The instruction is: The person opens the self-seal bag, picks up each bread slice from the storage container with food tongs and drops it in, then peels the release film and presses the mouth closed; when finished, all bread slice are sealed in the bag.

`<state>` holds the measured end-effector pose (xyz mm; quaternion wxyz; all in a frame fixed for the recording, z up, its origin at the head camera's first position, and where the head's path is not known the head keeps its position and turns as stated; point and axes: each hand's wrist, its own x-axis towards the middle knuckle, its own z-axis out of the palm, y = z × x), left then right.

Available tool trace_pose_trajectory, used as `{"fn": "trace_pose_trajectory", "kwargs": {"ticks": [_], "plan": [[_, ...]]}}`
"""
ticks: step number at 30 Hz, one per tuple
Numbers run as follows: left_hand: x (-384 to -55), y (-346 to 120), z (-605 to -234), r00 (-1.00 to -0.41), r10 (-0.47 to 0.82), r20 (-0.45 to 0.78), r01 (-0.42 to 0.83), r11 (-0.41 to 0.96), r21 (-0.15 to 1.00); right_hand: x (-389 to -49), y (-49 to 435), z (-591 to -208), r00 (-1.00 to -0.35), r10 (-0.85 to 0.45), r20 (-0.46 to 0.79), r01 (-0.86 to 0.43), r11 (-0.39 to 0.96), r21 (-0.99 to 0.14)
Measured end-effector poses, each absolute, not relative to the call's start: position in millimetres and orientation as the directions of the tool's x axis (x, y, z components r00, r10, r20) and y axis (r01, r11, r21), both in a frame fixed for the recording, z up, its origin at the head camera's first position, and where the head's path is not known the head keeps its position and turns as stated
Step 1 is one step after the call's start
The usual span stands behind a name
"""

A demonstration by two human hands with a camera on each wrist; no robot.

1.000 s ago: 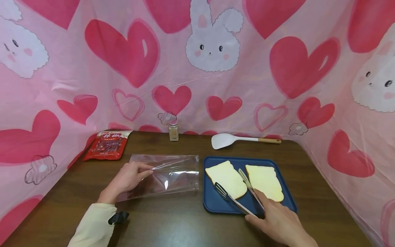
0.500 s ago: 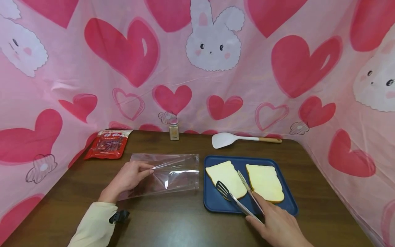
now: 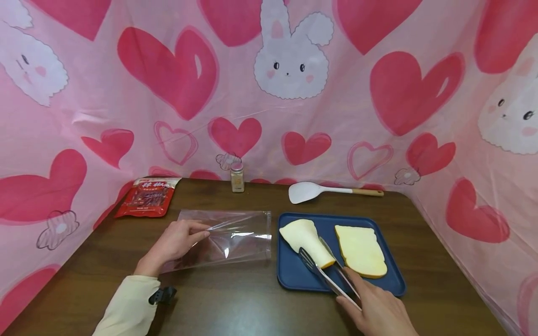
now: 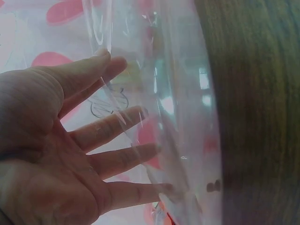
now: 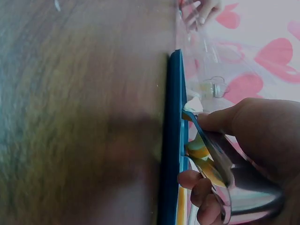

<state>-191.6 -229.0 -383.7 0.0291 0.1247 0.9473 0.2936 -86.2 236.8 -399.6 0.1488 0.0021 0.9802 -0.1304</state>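
Observation:
Thumb and index finger of my left hand (image 3: 178, 240) pinch the upper film of a clear plastic bag (image 3: 248, 245) lying flat on the table; the left wrist view shows the other fingers of this hand (image 4: 61, 136) spread against the film (image 4: 187, 117). My right hand (image 3: 380, 303) grips metal tongs (image 3: 336, 288). Between the tongs' slotted ends, the left bread slice (image 3: 302, 235) is squeezed and bulges upward, over the blue tray (image 3: 290, 277). Flat on the tray's right side rests a second bread slice (image 3: 362, 252). The right wrist view has the tongs (image 5: 253, 201) close beside the tray's edge (image 5: 172, 140).
Behind the tray lies a white spatula (image 3: 304, 192) with a wooden handle. A small seasoning jar (image 3: 237, 181) stands at the back. At the back left is a red food packet (image 3: 147, 198). Pink patterned cloth (image 3: 235, 102) encloses the table (image 3: 227, 303) behind and at both sides.
The tongs have closed in on the left bread slice, which has gone from flat to squeezed and bulging. My left hand and the bag have stayed in place.

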Motion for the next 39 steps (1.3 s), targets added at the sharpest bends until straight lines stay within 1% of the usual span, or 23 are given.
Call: {"fn": "trace_pose_trajectory", "kwargs": {"ticks": [3, 6, 10, 13, 16, 19, 22, 25, 31, 34, 39], "plan": [[-192, -230, -385, -0.972, 0.233, -0.015, 0.182, 0.795, 0.578, -86, 238, -397, -0.955, -0.011, -0.295, 0.063, 0.969, -0.238], [-192, -230, -385, -0.975, 0.220, -0.040, 0.155, 0.794, 0.588, -87, 239, -392, -0.968, -0.018, -0.249, 0.039, 0.974, -0.222], [-192, -231, -385, -0.975, 0.218, -0.042, 0.152, 0.792, 0.591, -88, 238, -384, -0.991, -0.081, -0.107, -0.060, 0.980, -0.190], [-191, -232, -384, -0.973, 0.229, -0.032, 0.165, 0.785, 0.597, -89, 236, -379, -0.990, -0.138, 0.007, -0.138, 0.978, -0.155], [-191, -233, -384, -0.970, 0.241, -0.017, 0.184, 0.781, 0.597, -93, 235, -376, -0.974, -0.199, 0.112, -0.211, 0.971, -0.112], [-191, -234, -384, -0.969, 0.247, -0.006, 0.194, 0.776, 0.600, -99, 234, -374, -0.942, -0.258, 0.213, -0.277, 0.959, -0.062], [-191, -234, -385, -0.970, 0.244, -0.001, 0.194, 0.774, 0.603, -106, 233, -370, -0.909, -0.310, 0.277, -0.329, 0.944, -0.024], [-191, -233, -385, -0.971, 0.237, 0.004, 0.191, 0.769, 0.610, -113, 233, -366, -0.885, -0.361, 0.296, -0.376, 0.927, 0.007], [-190, -231, -384, -0.974, 0.228, -0.008, 0.175, 0.767, 0.617, -124, 230, -359, -0.852, -0.448, 0.272, -0.455, 0.889, 0.038], [-190, -230, -384, -0.973, 0.229, -0.019, 0.169, 0.767, 0.619, -129, 228, -355, -0.846, -0.476, 0.241, -0.482, 0.875, 0.036], [-191, -229, -386, -0.973, 0.230, -0.010, 0.173, 0.761, 0.625, -139, 224, -346, -0.842, -0.519, 0.149, -0.523, 0.852, 0.014]]}}
